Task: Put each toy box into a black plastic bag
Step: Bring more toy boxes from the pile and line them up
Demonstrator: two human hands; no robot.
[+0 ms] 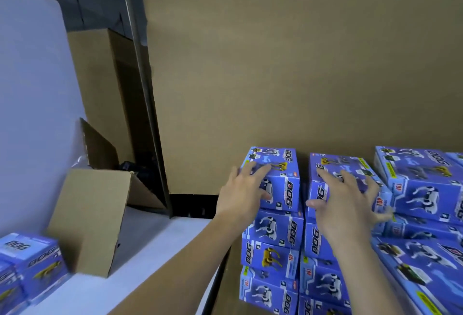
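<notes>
Two hands, left hand (244, 189) and right hand (347, 197), rest spread-fingered on stacked toy boxes (283, 184).

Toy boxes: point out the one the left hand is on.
The top toy box of the leftmost stack; the left hand lies across its top front edge. The right hand covers the neighbouring stack's top.

A: What are the toy boxes like?

B: Blue cartons printed with robot dogs and the word "DOG". They stand in tight stacks against a brown cardboard wall at the right.

A: Which ones are uppermost?

B: The top box of the left stack (274, 177) lies flat, and so does the top box of the middle stack (343, 179) just beside it. A further stack (423, 184) stands to their right. More boxes (27, 262) sit on the table, bottom left.
</notes>
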